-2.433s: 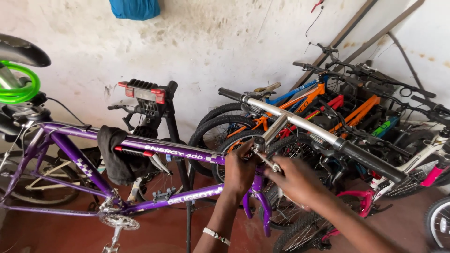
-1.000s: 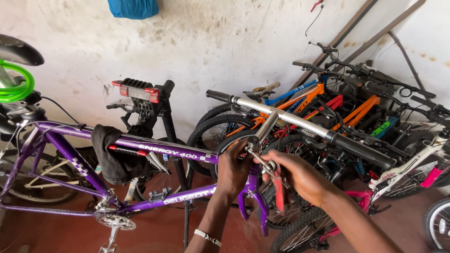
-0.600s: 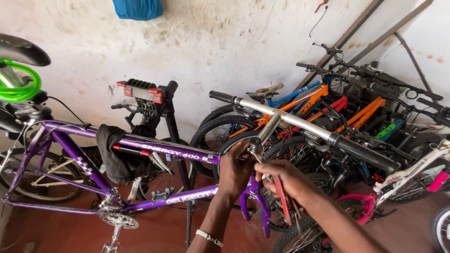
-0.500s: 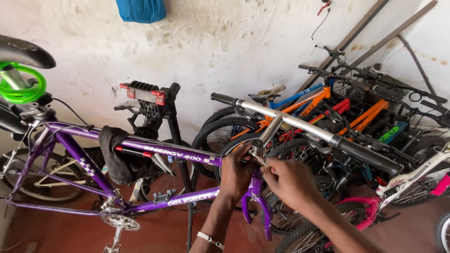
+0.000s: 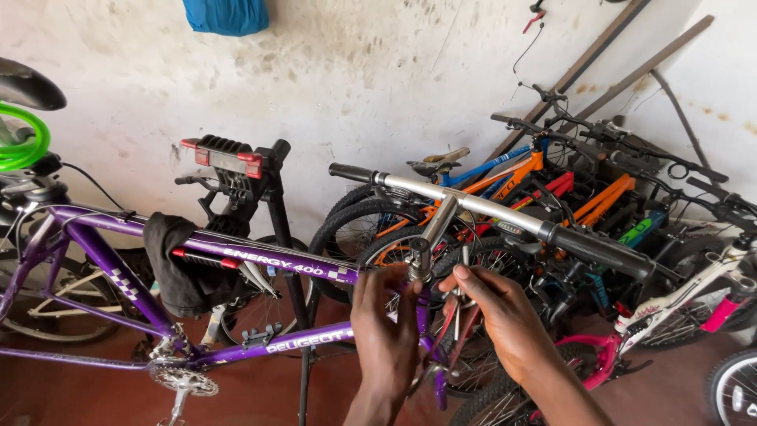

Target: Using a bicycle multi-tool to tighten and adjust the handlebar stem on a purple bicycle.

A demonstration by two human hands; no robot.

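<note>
Left hand [image 5: 386,331] remains closed around the purple steel bicycle frame's [image 5: 260,264] head tube; right hand [image 5: 505,315] now pinches a red-handled tool [image 5: 456,319] there, repositioned.

parked bicycles [image 5: 568,189] crowd right, handlebar [image 5: 489,209] overhead

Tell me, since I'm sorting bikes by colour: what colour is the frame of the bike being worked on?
Purple, with white lettering; the bike frame shows best in the head view.
</note>
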